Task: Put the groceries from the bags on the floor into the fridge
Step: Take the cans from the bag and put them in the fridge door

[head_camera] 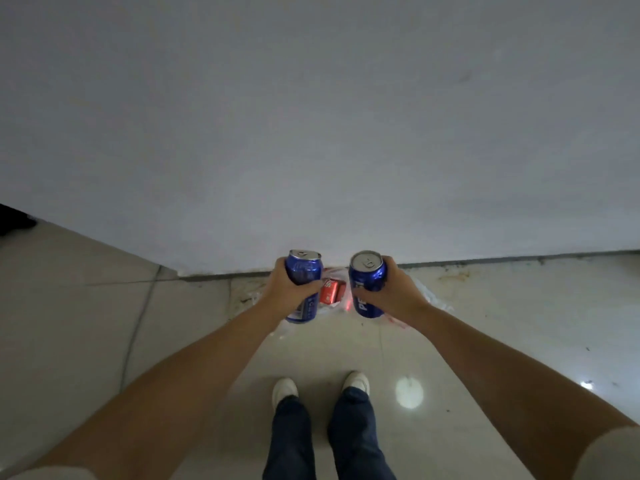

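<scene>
White shoes [356,382] and dark jeans [356,434] stand on glossy pale floor tiles [485,341]. Beyond them the left hand [290,291] wraps around one blue can [304,271], and the right hand [388,292] wraps around another [366,277]; both cans are smooth metal cylinders, held upright above the floor. Between and below them a red can [331,291] lies in a crinkled thin plastic bag [433,296] against the matte grey wall [311,116].

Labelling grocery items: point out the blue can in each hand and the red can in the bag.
left-hand blue can [304,268]: head view, upper side wall above the fingers.
right-hand blue Pepsi can [363,282]: head view, side wall by the lettering.
red can [330,292]: head view, its side, lying in the bag.
</scene>
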`<action>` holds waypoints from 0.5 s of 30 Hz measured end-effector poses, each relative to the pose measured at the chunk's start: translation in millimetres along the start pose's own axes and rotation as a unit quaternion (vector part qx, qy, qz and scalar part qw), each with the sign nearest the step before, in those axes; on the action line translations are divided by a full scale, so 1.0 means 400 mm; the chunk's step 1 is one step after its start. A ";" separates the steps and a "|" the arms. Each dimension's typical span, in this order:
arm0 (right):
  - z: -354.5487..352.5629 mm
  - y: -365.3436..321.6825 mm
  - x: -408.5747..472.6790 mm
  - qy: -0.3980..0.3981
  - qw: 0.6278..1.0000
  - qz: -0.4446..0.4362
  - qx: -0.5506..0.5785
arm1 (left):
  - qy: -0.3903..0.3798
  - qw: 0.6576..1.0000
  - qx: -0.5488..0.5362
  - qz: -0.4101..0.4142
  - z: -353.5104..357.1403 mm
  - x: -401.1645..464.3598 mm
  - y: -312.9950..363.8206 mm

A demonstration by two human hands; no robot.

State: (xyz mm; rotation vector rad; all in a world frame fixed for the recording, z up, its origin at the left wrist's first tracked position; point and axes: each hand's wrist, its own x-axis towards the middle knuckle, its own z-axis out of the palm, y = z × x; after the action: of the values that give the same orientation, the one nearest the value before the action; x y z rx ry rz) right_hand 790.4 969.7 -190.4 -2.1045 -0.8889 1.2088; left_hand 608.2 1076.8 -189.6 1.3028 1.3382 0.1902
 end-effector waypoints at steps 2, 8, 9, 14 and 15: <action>-0.067 -0.049 -0.077 0.027 1.000 -0.008 0.013 | -0.021 0.999 0.028 0.042 0.002 -0.063 0.100; -0.204 -0.097 -0.314 0.163 0.984 0.006 0.071 | -0.114 0.978 0.089 0.153 0.074 -0.191 0.327; -0.221 -0.092 -0.363 0.194 0.977 0.012 0.087 | -0.137 0.971 0.098 0.169 0.094 -0.214 0.355; -0.261 -0.035 -0.663 0.357 0.914 0.043 0.186 | -0.278 0.908 0.164 0.269 0.224 -0.374 0.464; -0.262 -0.016 -0.728 0.387 0.900 0.052 0.192 | -0.308 0.889 0.180 0.287 0.258 -0.419 0.476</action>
State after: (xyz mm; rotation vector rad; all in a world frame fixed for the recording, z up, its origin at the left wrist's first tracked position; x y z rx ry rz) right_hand 771.6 737.0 13.1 -2.0373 -0.1549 0.4336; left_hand 737.4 962.5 23.1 1.8582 0.4273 -0.0784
